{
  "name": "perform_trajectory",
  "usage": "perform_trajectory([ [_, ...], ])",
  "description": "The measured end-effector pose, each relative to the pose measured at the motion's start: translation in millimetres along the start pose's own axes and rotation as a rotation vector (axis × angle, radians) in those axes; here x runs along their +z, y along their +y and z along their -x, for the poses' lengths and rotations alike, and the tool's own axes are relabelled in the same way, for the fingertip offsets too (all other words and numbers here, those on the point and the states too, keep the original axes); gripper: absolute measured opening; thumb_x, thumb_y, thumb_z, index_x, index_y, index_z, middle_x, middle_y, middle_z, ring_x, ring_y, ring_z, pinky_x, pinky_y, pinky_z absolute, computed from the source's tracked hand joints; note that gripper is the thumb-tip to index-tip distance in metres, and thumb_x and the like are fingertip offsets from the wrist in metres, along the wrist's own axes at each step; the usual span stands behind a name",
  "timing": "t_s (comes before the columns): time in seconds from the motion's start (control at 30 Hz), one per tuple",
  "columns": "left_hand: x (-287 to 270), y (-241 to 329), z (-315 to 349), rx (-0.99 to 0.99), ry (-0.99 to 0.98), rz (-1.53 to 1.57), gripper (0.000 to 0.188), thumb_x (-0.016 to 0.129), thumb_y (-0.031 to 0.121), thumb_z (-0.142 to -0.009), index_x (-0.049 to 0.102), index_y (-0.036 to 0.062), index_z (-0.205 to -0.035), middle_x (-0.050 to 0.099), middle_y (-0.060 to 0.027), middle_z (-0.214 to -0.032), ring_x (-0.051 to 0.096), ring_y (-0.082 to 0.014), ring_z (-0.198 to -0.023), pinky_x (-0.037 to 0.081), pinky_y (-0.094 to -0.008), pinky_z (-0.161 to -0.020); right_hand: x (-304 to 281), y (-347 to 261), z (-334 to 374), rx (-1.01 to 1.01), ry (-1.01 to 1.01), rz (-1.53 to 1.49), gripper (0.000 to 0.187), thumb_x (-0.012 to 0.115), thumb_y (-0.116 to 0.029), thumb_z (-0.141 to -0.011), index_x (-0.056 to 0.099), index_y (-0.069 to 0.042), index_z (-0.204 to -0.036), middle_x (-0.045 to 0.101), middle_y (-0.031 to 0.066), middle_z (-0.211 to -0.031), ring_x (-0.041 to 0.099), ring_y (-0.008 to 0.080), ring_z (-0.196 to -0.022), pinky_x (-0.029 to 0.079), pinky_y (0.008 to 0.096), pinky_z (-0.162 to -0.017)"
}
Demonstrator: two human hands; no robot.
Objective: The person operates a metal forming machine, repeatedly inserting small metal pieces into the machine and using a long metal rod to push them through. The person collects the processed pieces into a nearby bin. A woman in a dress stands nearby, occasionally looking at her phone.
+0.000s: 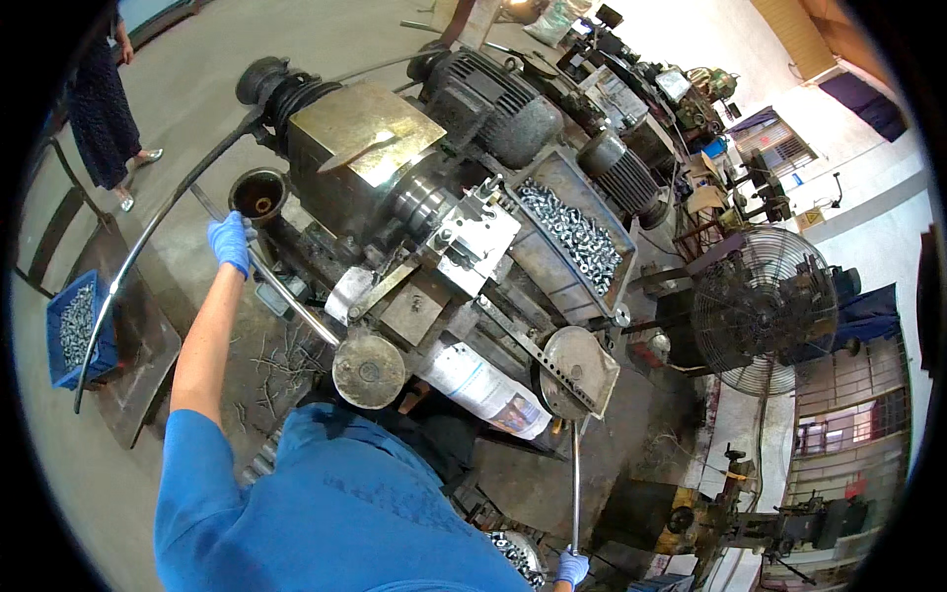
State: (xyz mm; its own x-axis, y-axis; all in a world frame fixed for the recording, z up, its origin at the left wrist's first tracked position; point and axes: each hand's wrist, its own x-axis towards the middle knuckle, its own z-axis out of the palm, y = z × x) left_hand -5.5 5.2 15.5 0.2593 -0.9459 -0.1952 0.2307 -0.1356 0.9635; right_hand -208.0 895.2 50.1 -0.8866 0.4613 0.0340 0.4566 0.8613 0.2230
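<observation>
My left hand (pixel 229 243), in a blue glove, is closed round a shiny metal lever (pixel 294 301) that slants down to a round plate (pixel 368 371) on the machine. Beside that hand is a dark metal cup (pixel 258 194). My right hand (pixel 571 567), also gloved in blue, grips the lower end of an upright metal rod (pixel 576 483). This rod runs up to a second round plate (pixel 574 370). Between the levers, a bright metal fixture (pixel 475 242) faces the machine's spindle (pixel 419 202). A printed sheet (pixel 488 390) lies across the machine's near side.
A grey bin (pixel 552 252) of small metal parts stands right of the spindle. More parts fill a blue crate (pixel 63 370) at left and a container (pixel 518 557) near my body. A long curved bar (pixel 148 242) arches at left. A large fan (pixel 764 311) stands right; a person (pixel 104 109) stands upper left.
</observation>
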Motion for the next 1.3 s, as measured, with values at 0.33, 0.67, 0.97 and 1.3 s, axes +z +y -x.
perform_trajectory([
  [0.33,-1.5,2.7,-0.1,-0.001,-0.001,-0.011,0.017,0.056,0.014,-0.082,0.048,-0.0013,-0.085,0.060,-0.0124,-0.065,0.056,-0.0193,-0.045,0.048,-0.0301,-0.041,-10.0,-7.5,12.5,0.025,-0.005,-0.026,0.056,0.066,-0.053,-0.069,0.066,0.003,-0.070,0.064,0.0236,-0.073,0.065,0.0352,-0.074,0.051,0.0442,-0.067],
  [0.67,-2.1,-3.1,-6.0,0.006,-0.005,0.013,0.015,0.055,0.013,-0.083,0.051,-0.0016,-0.084,0.060,-0.0118,-0.065,0.056,-0.0185,-0.045,0.049,-0.0295,-0.041,-14.7,-9.9,23.7,0.011,0.003,-0.004,0.056,0.064,-0.053,-0.071,0.065,0.003,-0.069,0.064,0.0234,-0.073,0.065,0.0351,-0.074,0.051,0.0434,-0.067],
  [0.97,0.3,-0.4,-3.7,0.004,-0.003,0.011,0.016,0.054,0.014,-0.082,0.048,-0.0010,-0.084,0.060,-0.0110,-0.063,0.056,-0.0194,-0.043,0.045,-0.0299,-0.040,-13.5,-10.3,27.8,0.046,-0.005,-0.008,0.056,0.064,-0.054,-0.071,0.065,0.003,-0.070,0.064,0.0229,-0.072,0.065,0.0353,-0.075,0.051,0.0437,-0.066],
  [1.3,0.3,4.7,2.0,0.011,-0.008,0.026,0.016,0.054,0.014,-0.081,0.051,-0.0024,-0.082,0.060,-0.0120,-0.064,0.057,-0.0197,-0.045,0.047,-0.0301,-0.041,-9.9,-7.1,30.3,0.034,-0.021,-0.007,0.058,0.063,-0.055,-0.072,0.065,0.003,-0.071,0.064,0.0234,-0.075,0.064,0.0361,-0.075,0.051,0.0443,-0.067],
])
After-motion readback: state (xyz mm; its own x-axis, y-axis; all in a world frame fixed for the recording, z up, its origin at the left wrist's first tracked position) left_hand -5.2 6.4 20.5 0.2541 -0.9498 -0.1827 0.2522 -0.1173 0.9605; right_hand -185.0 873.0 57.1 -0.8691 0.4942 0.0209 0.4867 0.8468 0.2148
